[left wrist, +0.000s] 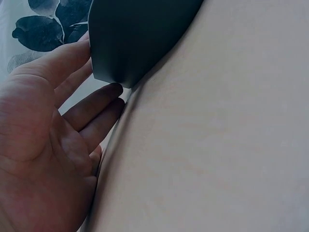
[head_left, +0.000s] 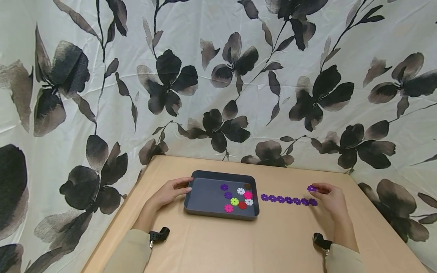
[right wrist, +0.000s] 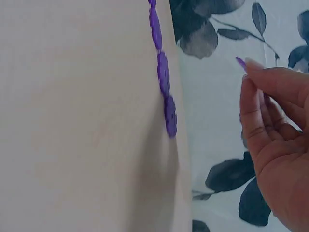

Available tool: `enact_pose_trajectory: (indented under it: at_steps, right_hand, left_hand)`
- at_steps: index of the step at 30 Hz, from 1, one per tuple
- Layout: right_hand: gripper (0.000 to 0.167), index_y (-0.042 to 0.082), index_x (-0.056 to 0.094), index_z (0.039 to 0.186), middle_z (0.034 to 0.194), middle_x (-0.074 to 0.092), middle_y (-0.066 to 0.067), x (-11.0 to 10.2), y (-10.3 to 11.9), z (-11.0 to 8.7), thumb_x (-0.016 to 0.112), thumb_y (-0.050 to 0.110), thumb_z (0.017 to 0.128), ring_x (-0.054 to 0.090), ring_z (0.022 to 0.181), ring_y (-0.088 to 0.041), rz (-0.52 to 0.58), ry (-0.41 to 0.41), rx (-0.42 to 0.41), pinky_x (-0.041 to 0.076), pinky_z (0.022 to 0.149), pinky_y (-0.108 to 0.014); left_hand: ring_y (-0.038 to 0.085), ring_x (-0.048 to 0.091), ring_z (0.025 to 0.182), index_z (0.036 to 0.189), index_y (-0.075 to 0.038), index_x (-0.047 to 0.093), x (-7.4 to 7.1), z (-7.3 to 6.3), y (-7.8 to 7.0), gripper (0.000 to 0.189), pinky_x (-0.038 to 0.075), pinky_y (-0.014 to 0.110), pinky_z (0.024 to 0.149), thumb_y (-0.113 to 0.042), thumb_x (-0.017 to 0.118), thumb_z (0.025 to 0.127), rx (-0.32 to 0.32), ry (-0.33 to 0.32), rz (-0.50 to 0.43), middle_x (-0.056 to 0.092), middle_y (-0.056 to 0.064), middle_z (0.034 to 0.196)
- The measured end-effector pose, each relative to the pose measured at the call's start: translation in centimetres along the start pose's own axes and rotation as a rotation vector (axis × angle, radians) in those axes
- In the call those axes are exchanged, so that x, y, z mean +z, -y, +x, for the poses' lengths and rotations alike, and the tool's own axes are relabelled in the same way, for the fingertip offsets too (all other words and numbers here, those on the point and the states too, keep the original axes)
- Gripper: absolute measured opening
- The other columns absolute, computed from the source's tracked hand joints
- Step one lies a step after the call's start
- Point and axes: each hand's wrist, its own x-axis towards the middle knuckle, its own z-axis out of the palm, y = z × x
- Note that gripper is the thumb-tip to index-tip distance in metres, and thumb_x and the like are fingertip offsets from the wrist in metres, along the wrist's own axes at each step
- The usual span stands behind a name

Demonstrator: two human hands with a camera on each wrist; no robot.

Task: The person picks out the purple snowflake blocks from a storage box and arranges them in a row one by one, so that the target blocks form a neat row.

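Observation:
My right hand (head_left: pixel 329 197) pinches a purple flower-shaped disc (head_left: pixel 311 188) between thumb and fingertips, raised above the table near the right end of a row. That row (head_left: pixel 280 200) is several purple notched discs laid edge to edge; the right wrist view shows its end disc (right wrist: pixel 170 116). With fingers fairly straight, my left hand (head_left: pixel 170 192) touches the left side of a dark grey tray (head_left: pixel 205 214). In the left wrist view its fingertips (left wrist: pixel 116 88) lie against the tray's outer corner (left wrist: pixel 120 63). Inside the tray are several discs, among them a yellow-green one (head_left: pixel 234 201).
Loose pink, white, red, brown and purple discs (head_left: pixel 224 187) lie in the tray's right half. Under everything is a light wooden table (head_left: pixel 239 242). A floral cloth (head_left: pixel 218 94) hangs behind and around it. Each wrist carries a small black camera (head_left: pixel 159 234).

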Motion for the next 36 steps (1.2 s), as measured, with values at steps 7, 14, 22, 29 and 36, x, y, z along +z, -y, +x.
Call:
enact_pose_trajectory:
  at_steps: [7,14,22,29,36]
  right_hand:
    - [0.038,-0.006,0.069,0.128,0.124,0.069,-0.029,-1.4,-1.6,-0.4,0.077,0.011,0.095,0.056,0.083,0.013,-0.086,0.041,0.076,0.054,0.070,-0.012]
    - [0.037,-0.006,0.068,0.128,0.125,0.070,-0.029,-2.1,-2.6,-0.6,0.076,0.008,0.094,0.066,0.097,-0.018,-0.153,0.061,0.167,0.051,0.075,-0.017]
    - [0.041,-0.007,0.065,0.130,0.128,0.067,-0.031,-2.2,-3.1,-0.8,0.076,0.009,0.094,0.062,0.114,-0.043,-0.125,0.088,0.236,0.052,0.091,-0.050]
    - [0.039,-0.006,0.066,0.130,0.123,0.070,-0.027,-2.3,-3.6,-0.7,0.075,0.007,0.094,0.062,0.111,-0.037,-0.126,0.109,0.270,0.050,0.083,-0.035]
    - [0.034,-0.008,0.065,0.131,0.126,0.066,-0.031,-2.0,-4.2,-0.7,0.066,-0.001,0.098,0.065,0.109,-0.036,-0.116,0.113,0.278,0.055,0.074,-0.020]
  left_hand:
    - [0.033,0.045,0.149,0.151,-0.009,0.054,0.0,0.0,0.2,0.058,0.045,0.026,0.114,-0.029,0.072,0.100,0.002,0.000,0.001,0.051,0.015,0.158]
    - [0.034,0.045,0.149,0.151,-0.008,0.055,0.0,0.1,0.2,0.059,0.044,0.035,0.117,-0.029,0.073,0.099,-0.001,0.002,-0.019,0.050,0.014,0.158]
    - [0.036,0.045,0.149,0.152,-0.005,0.053,0.1,0.0,0.2,0.061,0.042,0.043,0.119,-0.028,0.073,0.100,0.002,0.007,-0.031,0.049,0.016,0.159]
    - [0.032,0.045,0.149,0.152,-0.007,0.053,0.1,0.0,0.0,0.061,0.040,0.044,0.120,-0.028,0.073,0.099,-0.009,0.004,-0.011,0.051,0.014,0.158]
    - [0.030,0.045,0.149,0.152,-0.009,0.054,0.0,0.0,-0.1,0.062,0.038,0.047,0.121,-0.031,0.074,0.098,-0.007,0.002,-0.005,0.052,0.012,0.158]
